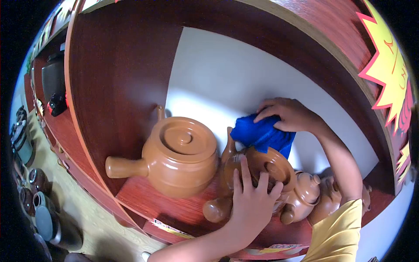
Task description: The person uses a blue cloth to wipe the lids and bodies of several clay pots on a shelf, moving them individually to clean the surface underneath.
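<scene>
My right hand (286, 114) is closed on a bunched blue cloth (262, 133), which lies against the far rim of a brown clay pot (283, 163). That pot has a lid with a round knob, a spout at the back and a stubby side handle (217, 209) pointing toward me. Across the near side of the same pot rests my left hand (253, 198), its fingers spread and touching the clay. Part of the pot's body is hidden behind that hand. A larger lidded clay pot (183, 168) with a side handle stands to the left, apart from both hands.
Smaller clay pots (305, 190) stand close on the right, partly behind my right arm. Dark red wooden shelf walls (122, 87) enclose the space, with a white back panel (209, 74). A yellow star-shaped sign (388, 65) hangs upper right. Dark jars (52, 222) stand on the floor lower left.
</scene>
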